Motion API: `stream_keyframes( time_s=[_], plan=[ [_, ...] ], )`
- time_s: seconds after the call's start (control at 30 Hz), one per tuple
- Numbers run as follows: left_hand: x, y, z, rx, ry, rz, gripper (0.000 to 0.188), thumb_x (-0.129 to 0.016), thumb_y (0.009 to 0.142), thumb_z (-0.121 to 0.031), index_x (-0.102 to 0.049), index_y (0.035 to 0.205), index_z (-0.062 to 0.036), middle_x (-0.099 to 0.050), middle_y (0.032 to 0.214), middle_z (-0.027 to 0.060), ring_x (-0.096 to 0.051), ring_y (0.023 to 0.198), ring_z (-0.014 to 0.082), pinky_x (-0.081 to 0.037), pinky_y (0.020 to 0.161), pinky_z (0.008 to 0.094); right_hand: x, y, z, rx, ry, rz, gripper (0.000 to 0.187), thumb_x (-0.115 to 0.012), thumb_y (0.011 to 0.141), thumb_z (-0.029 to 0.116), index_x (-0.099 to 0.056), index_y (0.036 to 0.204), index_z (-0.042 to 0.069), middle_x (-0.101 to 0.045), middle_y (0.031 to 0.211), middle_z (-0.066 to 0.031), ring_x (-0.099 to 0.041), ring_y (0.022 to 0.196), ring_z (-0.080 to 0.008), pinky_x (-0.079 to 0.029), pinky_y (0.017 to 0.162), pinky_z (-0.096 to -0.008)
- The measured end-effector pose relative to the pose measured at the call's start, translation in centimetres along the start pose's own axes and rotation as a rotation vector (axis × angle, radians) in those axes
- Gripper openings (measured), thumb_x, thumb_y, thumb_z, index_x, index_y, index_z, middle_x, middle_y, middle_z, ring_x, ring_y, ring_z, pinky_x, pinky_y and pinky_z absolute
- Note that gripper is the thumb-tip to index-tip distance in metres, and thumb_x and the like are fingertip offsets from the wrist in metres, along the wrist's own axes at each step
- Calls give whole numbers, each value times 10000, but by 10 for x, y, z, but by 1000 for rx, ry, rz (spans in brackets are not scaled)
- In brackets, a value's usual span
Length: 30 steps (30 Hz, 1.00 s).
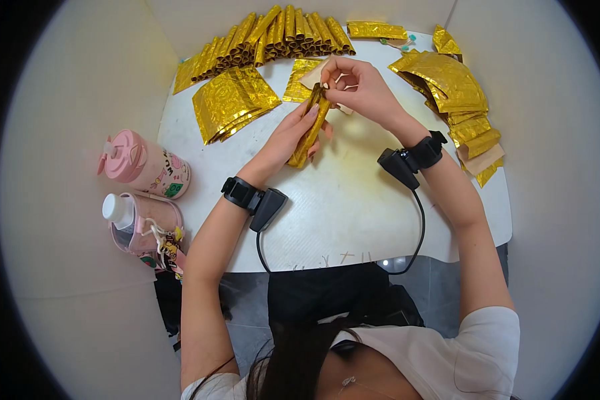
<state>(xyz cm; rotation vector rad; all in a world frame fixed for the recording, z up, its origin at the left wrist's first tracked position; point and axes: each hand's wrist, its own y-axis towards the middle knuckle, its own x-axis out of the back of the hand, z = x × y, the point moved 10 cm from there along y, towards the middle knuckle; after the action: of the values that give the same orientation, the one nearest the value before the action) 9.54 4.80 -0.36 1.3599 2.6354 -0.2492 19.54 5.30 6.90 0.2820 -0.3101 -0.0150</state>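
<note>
room: I see pale plain walls close on three sides, a booth-like corner; grey floor shows below the counter edge.
counter (pixel 353 220): white, rounded front edge, bare in the middle so the hands have working space; stock pushed to the rim.
folded row (pixel 273 37): gold foil pieces folded narrow, fanned in an arc along the far edge, out of the way and overlapping.
right stack (pixel 447 83): flat gold foil sheets piled at my right, within reach of the right hand; brown backing shows on lower ones.
left stack (pixel 233 100): flat gold sheets, far left of centre, loosely squared.
bottles (pixel 147 167): two pink drink bottles beside the counter's left edge, apart from the foil.
left hand (pixel 293 137): fingers pressed along the gold strip (pixel 311 130), steadying it from below; black wrist unit with cable.
right hand (pixel 357 83): fingertips pinching the strip's top end, seemingly to crease it.
gold strip: held tilted just above counter centre, between both hands.
</note>
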Motion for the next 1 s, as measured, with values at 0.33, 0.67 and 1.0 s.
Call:
stream_keyframes(
  time_s=[0.33, 0.67, 1.0],
  plan=[
    [-13, -9, 1, 55, -251, 239, 323, -281, 1018, -340, -415, 1181, -95, -398, 654, 1, -317, 455, 70, -292, 418, 200, -12, -2, 14, 23, 284, 237, 319, -576, 807, 10, -614, 1124, 3, -612, 1099, -51, -585, 716, -69, -488, 683, -223],
    [-16, -16, -3, 99, -477, 356, 306, -327, 953, -350, -429, 1026, -71, -346, 598, -1, -271, 434, 83, -232, 403, 209, -14, -8, 2, -116, 244, 317, 281, -601, 898, 196, -652, 1116, 27, -677, 954, -49, -633, 769, -103, -494, 763, -238],
    [-24, -19, 11, 206, -430, 383, 250, -342, 867, -322, -376, 762, -98, -324, 486, -11, -257, 373, 78, -229, 357, 222, -21, -11, 18, 10, 171, 399, 236, -603, 862, 102, -681, 1076, 41, -688, 911, -48, -633, 814, -92, -495, 745, -230]
  ],
)
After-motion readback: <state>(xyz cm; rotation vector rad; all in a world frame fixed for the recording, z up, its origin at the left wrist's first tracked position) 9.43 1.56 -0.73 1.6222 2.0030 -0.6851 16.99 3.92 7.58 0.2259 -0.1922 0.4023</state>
